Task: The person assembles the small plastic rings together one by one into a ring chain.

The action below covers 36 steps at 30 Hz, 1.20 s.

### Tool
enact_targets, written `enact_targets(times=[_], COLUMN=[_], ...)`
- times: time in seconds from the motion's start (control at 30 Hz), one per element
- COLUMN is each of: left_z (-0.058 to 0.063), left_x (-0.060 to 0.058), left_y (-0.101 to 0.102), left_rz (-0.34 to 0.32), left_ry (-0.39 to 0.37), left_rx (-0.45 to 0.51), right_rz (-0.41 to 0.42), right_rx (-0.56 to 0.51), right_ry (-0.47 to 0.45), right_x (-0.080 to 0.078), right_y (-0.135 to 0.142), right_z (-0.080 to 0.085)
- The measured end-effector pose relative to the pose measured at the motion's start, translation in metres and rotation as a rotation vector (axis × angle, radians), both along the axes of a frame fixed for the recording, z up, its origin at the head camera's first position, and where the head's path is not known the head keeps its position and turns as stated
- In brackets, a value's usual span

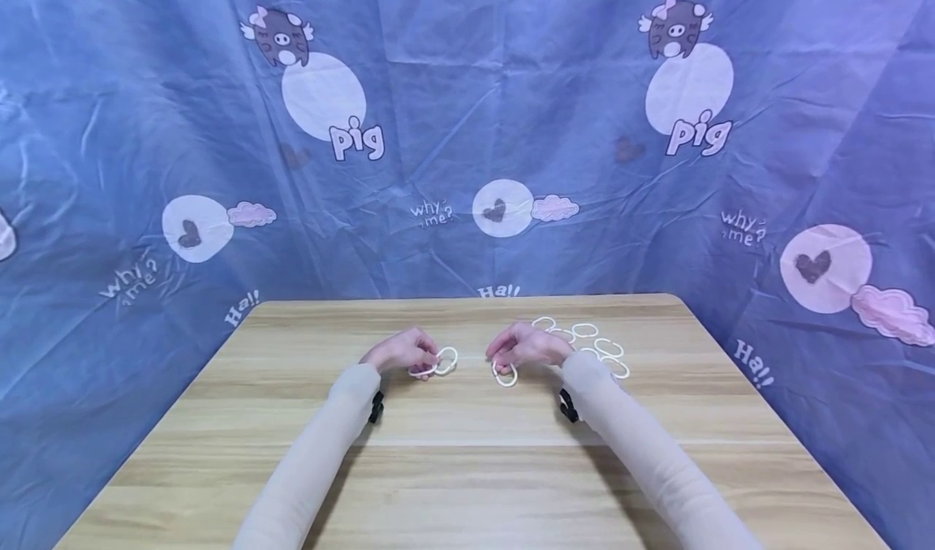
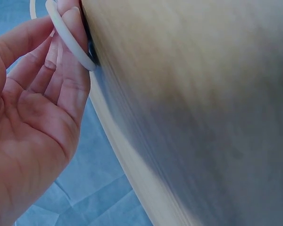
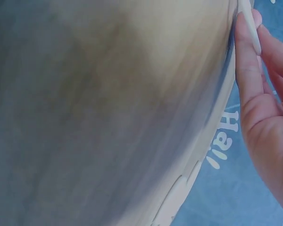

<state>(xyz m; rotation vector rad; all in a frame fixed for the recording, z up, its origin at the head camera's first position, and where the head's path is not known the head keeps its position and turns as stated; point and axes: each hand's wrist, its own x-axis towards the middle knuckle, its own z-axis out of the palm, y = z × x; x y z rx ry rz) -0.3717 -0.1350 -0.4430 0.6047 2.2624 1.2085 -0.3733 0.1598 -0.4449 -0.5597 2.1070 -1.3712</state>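
My left hand [image 1: 409, 351] pinches white oval rings over the middle of the table. One white ring [image 1: 456, 360] stands out to the right of the fingertips, and part of a second ring [image 1: 420, 375] shows under the fingers, overlapping the first. In the left wrist view, a white ring [image 2: 71, 41] slants across the fingertips, close to the tabletop. Another white oval ring [image 1: 514, 377] is pinched between thumb and fingers of my right hand [image 1: 527, 345], hanging down toward me. The right wrist view shows this ring [image 3: 250, 28] edge-on at the fingertips. A short gap separates the two hands.
Several more white rings lie on the wooden table [image 1: 467, 485] just right of my right hand, among them one ring [image 1: 584, 325] at the back and one ring [image 1: 615, 375] nearer. A blue printed cloth [image 1: 453, 128] hangs behind the table's far edge and along its sides.
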Motion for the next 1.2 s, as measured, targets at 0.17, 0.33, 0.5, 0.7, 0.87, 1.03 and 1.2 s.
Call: enact_targets(times=[0.17,0.33,0.5,0.7,0.87,1.03,1.2], left_z=[0.000,0.004,0.005,0.001,-0.001,-0.002,-0.001], left_x=[0.001,0.002,0.002,0.001,-0.001,-0.001,-0.002], left_y=[0.001,0.002,0.002,0.000,-0.002,-0.003,-0.004], left_rz=[-0.002,0.011,0.013,0.022,0.016,-0.006,-0.020], left_ry=[-0.013,-0.005,-0.016,-0.013,0.010,0.029,0.012], left_rx=[-0.006,-0.009,-0.010,-0.015,-0.010,0.005,0.023], right_rz=[0.050,0.037,0.065,0.097,0.077,0.053,0.055], right_rx=[0.041,0.069,0.097,0.139,0.149,0.151,0.160], right_ry=[0.106,0.161,0.145,0.125,0.092,0.115,0.114], right_x=[0.001,0.000,0.000,0.002,0.008,0.011,0.008], right_y=[0.001,-0.001,-0.004,-0.012,-0.023,-0.037,-0.052], right_z=[-0.001,0.001,0.002,0.001,0.002,0.002,0.003])
